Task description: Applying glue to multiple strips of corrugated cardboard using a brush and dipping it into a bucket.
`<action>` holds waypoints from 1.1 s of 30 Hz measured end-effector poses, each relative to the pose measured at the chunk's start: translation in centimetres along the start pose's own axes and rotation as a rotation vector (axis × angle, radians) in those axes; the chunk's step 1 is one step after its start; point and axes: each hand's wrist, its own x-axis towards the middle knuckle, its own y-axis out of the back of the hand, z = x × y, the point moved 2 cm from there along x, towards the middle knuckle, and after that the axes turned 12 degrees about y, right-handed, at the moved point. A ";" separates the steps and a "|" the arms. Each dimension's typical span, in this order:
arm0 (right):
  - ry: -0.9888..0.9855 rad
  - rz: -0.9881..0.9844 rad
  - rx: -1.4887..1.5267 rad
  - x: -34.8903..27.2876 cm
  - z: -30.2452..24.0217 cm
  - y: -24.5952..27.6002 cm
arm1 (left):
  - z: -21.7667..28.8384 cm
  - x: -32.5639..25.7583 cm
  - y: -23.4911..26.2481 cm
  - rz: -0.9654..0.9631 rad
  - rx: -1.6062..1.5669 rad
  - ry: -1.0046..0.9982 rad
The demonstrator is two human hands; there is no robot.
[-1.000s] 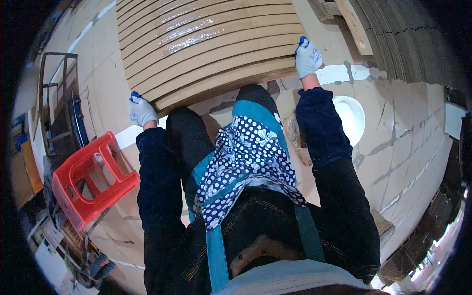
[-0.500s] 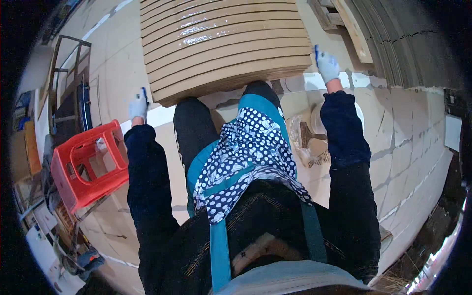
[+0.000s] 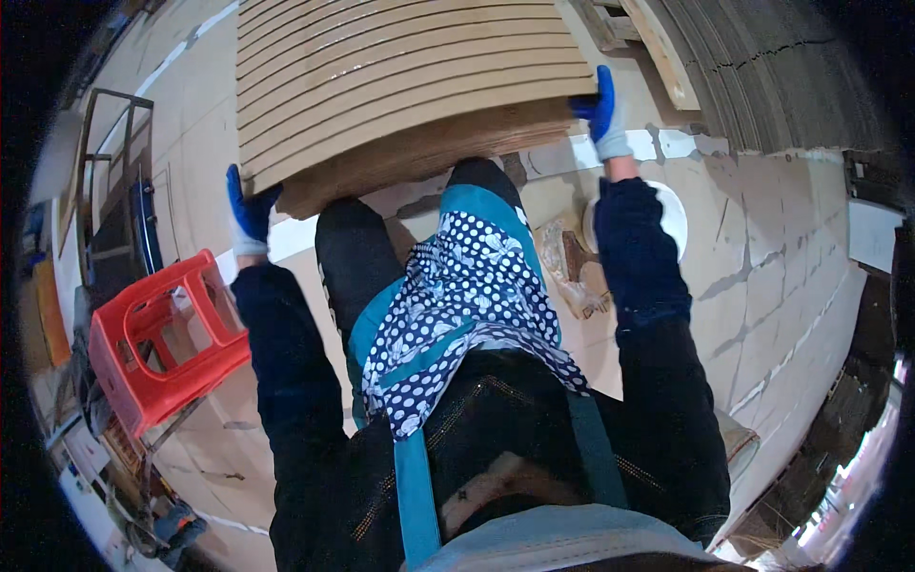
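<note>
At twelve o'clock, the cardboard stack (image 3: 410, 86) is framed at its near corners by the left hand (image 3: 250, 212), ten o'clock, and right hand (image 3: 602, 110), one o'clock, both spread, thumbs apart. Edges are seemingly being squared; even pressure is likely needed.

We look steeply down from a person's head, through the left of two side-by-side fisheye cameras, upright, with the wearer's left at our left. Closest to us, along the lower edge, is pale cloth (image 3: 572, 539); farther off, the apron (image 3: 477, 276) covers the lap. Dark sleeves (image 3: 291, 343) reach away from us on both sides. We face out past the knees (image 3: 355, 236) to the stack (image 3: 419, 76), cut off by the top edge. Toward the round black rim, lines on the floor (image 3: 753, 214) bend.
</note>
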 end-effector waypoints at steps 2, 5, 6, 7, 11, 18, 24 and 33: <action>-0.151 0.240 0.175 -0.9 0.4 -1.6 | -2.6 0.9 -0.6 0.027 -0.322 -0.187; -0.324 0.309 0.269 0.4 -1.7 -3.5 | -6.2 4.4 3.0 0.467 0.139 -0.425; -0.439 0.266 0.225 0.2 -1.8 -3.4 | -6.4 4.3 2.6 0.468 0.146 -0.415; -0.553 0.224 0.180 0.2 -2.0 -3.4 | -6.4 4.1 2.3 0.569 0.314 -0.386; -0.542 0.028 -0.092 1.5 -1.8 -3.5 | -4.3 2.2 -1.5 0.736 0.738 -0.279; -0.549 -0.226 -0.123 3.2 -1.9 -3.1 | -2.9 2.3 -2.9 0.762 0.971 -0.160; -0.451 -0.205 -0.149 3.1 0.1 -2.7 | -2.0 3.3 -0.8 0.486 1.096 -0.187; -0.073 -0.031 -0.164 5.3 1.1 -3.6 | -1.2 8.0 -0.3 0.092 0.847 0.161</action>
